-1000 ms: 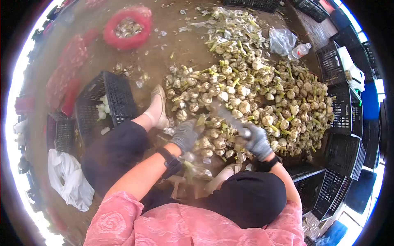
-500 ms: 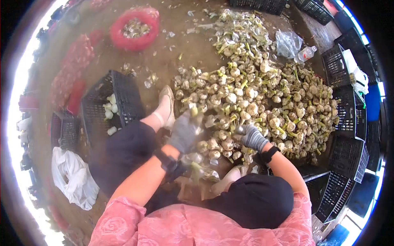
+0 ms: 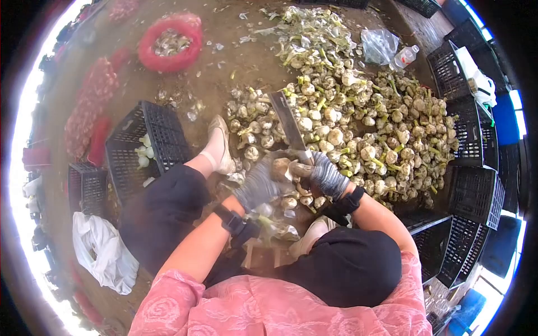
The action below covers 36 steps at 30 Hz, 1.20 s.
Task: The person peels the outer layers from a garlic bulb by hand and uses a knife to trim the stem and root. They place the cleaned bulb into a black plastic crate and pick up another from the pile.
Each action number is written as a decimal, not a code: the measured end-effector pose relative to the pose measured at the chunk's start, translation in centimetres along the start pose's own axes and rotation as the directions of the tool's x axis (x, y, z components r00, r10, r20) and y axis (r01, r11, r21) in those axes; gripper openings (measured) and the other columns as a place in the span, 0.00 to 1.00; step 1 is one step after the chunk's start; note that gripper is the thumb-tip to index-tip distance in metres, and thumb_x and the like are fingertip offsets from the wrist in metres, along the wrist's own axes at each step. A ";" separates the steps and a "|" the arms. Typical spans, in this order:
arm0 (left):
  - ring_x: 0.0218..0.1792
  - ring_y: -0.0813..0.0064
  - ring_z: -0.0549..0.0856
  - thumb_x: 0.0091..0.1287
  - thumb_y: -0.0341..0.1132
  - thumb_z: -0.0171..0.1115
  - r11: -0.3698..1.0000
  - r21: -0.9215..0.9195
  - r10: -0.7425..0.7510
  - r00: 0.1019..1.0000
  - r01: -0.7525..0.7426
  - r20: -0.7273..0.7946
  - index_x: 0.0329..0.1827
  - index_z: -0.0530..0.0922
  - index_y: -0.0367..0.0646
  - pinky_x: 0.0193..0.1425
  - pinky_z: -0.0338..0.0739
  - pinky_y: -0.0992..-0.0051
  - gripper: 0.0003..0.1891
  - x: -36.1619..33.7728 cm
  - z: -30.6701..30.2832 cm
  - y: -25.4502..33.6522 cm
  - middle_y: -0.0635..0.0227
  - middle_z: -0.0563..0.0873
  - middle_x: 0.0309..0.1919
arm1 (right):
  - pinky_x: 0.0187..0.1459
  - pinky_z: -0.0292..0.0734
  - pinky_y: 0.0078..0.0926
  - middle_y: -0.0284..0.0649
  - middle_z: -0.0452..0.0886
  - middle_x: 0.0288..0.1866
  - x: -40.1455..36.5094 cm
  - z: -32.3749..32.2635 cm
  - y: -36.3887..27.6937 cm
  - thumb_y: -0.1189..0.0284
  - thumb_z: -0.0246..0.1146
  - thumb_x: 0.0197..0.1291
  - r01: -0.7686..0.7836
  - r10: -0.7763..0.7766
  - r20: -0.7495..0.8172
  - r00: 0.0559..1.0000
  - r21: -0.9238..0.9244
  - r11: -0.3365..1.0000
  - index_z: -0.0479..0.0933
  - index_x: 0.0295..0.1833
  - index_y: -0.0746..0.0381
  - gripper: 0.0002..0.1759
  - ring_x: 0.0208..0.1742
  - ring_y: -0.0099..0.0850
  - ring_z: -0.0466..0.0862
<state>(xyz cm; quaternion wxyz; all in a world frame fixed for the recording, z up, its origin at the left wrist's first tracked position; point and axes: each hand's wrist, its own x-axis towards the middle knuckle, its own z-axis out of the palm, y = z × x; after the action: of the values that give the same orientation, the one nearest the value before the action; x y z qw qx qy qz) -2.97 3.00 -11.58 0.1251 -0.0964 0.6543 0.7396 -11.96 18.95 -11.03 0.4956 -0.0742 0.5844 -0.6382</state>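
Observation:
My left hand [image 3: 259,182], in a grey striped glove, is blurred, its fingers closed round a garlic bulb [image 3: 281,168] in front of me. Close on its right, my right hand [image 3: 327,175], gloved as well, grips a knife whose flat metal blade [image 3: 287,120] points up and away over the garlic. The two hands nearly meet at the bulb. Beyond them spreads a large heap of garlic bulbs [image 3: 392,134] with green stems. Loose peelings [image 3: 274,224] lie below my hands, between my feet.
A black crate [image 3: 165,137] holding a few white bulbs is at the left, near a white bag [image 3: 105,252]. A red net bag [image 3: 170,42] stands farther off. Black crates [image 3: 473,190] line the right. A clear plastic bag [image 3: 379,46] and bottle [image 3: 404,57] lie beyond the heap.
The knife blade now shows upright above my right hand. My right hand has moved left and closer to my left hand, and the bulb is now between them. The whole view has shifted slightly.

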 end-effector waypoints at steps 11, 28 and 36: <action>0.33 0.77 0.81 0.65 0.35 0.51 0.980 0.170 0.133 0.975 -0.103 -0.177 0.45 0.71 0.42 0.36 0.78 0.77 0.10 1.1 -2.2 -7.3 0.69 0.81 0.34 | 0.28 0.73 0.37 0.45 0.77 0.24 -1.7 0.1 0.7 0.67 0.64 0.39 0.257 -0.225 0.198 0.954 -0.926 0.275 0.76 0.36 0.58 0.14 0.28 0.45 0.79; 0.28 0.67 0.78 0.54 0.41 0.56 0.053 0.985 0.487 0.866 -0.163 0.117 0.39 0.75 0.45 0.32 0.69 0.65 0.13 -1.2 -0.9 -3.2 0.67 0.78 0.25 | 0.30 0.75 0.35 0.42 0.79 0.22 -0.6 -1.1 1.8 0.64 0.63 0.42 0.106 -0.174 0.085 0.981 -0.988 0.113 0.79 0.32 0.57 0.11 0.25 0.42 0.80; 0.39 0.78 0.78 0.46 0.33 0.73 0.989 0.115 -0.049 0.930 0.097 -0.365 0.49 0.69 0.36 0.44 0.75 0.77 0.28 -2.5 -4.1 -5.5 0.67 0.80 0.41 | 0.32 0.75 0.33 0.46 0.79 0.24 -1.1 -5.9 6.2 0.65 0.63 0.46 -0.089 -0.202 -0.211 0.956 -0.870 0.485 0.77 0.36 0.61 0.13 0.25 0.38 0.78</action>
<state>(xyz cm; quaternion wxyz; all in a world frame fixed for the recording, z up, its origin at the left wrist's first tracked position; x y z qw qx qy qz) 1.04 -0.64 -16.56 0.0364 -0.2465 0.7092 0.6595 -12.00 24.78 -17.34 0.2780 -0.2416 0.8886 -0.2733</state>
